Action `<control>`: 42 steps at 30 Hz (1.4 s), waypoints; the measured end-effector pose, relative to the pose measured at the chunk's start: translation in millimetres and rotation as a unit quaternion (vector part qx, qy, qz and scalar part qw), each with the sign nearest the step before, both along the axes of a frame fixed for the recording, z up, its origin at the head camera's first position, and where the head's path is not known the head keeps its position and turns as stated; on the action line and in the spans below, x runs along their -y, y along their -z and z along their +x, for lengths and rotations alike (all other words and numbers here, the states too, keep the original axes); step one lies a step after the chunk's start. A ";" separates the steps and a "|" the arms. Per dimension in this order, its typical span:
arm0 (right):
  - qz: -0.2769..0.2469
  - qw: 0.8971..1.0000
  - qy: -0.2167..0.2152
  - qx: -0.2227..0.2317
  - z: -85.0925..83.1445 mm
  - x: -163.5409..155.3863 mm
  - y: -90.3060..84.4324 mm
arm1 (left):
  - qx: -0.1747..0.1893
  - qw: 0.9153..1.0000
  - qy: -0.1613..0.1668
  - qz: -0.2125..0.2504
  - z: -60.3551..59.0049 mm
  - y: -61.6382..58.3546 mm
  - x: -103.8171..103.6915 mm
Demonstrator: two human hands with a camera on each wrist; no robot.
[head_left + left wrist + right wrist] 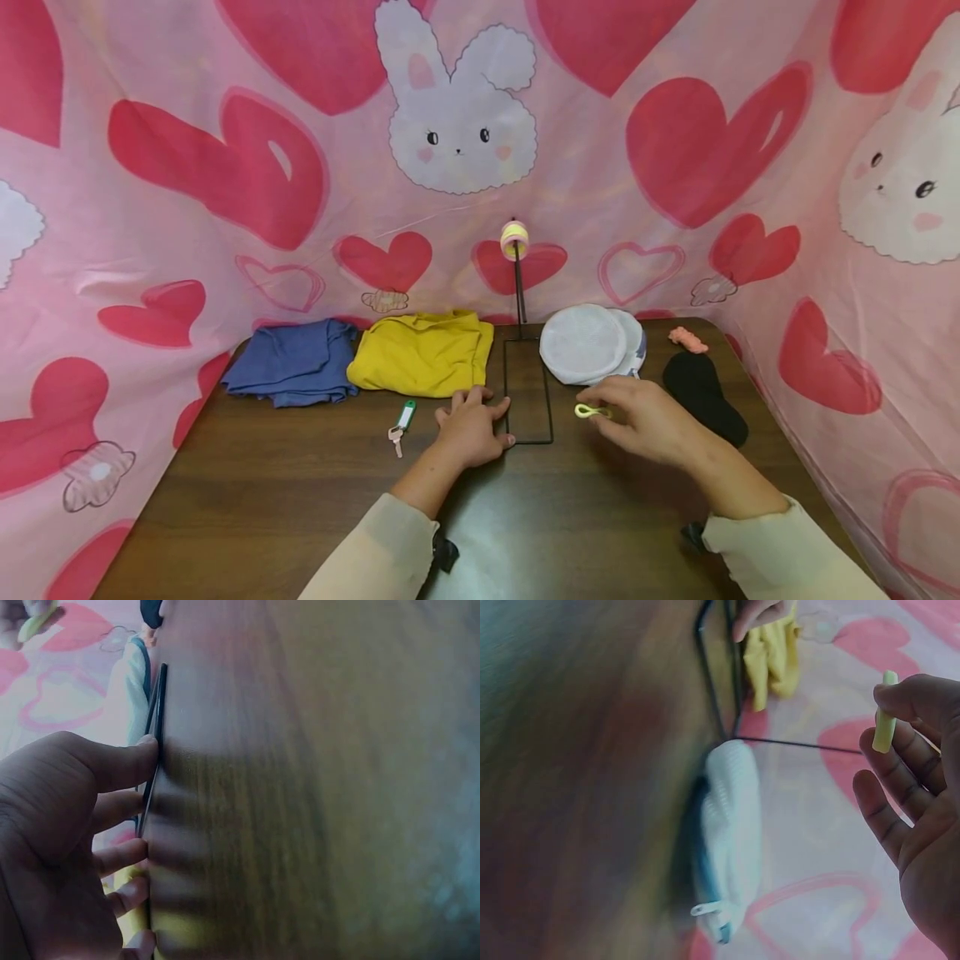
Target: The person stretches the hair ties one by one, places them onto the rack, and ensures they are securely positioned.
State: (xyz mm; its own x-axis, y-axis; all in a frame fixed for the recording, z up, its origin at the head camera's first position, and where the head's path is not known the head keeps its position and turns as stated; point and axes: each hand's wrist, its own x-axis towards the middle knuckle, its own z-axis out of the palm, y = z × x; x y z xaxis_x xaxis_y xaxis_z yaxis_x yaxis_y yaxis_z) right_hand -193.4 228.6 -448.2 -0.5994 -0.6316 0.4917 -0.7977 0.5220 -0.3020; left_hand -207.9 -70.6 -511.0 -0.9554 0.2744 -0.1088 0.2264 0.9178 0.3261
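Between the thumb and fingers of my right hand (637,421) is a pale yellow hair tie (588,411), pinched above the table. In the right wrist view the hair tie (885,724) appears edge-on. My left hand (472,429) rests with spread fingers at the left side of a black wire stand (551,417). In the left wrist view its thumb lies against the wire base (160,712), fingertips down at the table. The stand's upright rises at the back, carrying pink and yellow rings (514,237) near its top.
Behind my left hand lie a folded yellow cloth (420,354) and a blue cloth (296,362). A key with a green tag (405,417) is left of that hand. White round mesh pouches (583,343), a black sleep-mask-shaped item (701,396) and a coral bundle (687,339) lie right.
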 end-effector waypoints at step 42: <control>-0.123 0.978 -0.038 -0.167 -16.8 82.3 -133.7 | 0.000 1.000 -0.004 -0.006 1.3 -1.3 -0.7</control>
State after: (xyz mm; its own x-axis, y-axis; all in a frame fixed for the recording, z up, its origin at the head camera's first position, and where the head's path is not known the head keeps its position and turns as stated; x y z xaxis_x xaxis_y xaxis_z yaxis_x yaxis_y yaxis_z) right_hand -210.2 146.3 -314.5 -0.3356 -0.5067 0.7941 -0.9069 0.4016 -0.1270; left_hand -206.6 -69.9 -509.7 -0.9573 0.2660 -0.1130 0.2194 0.9234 0.3148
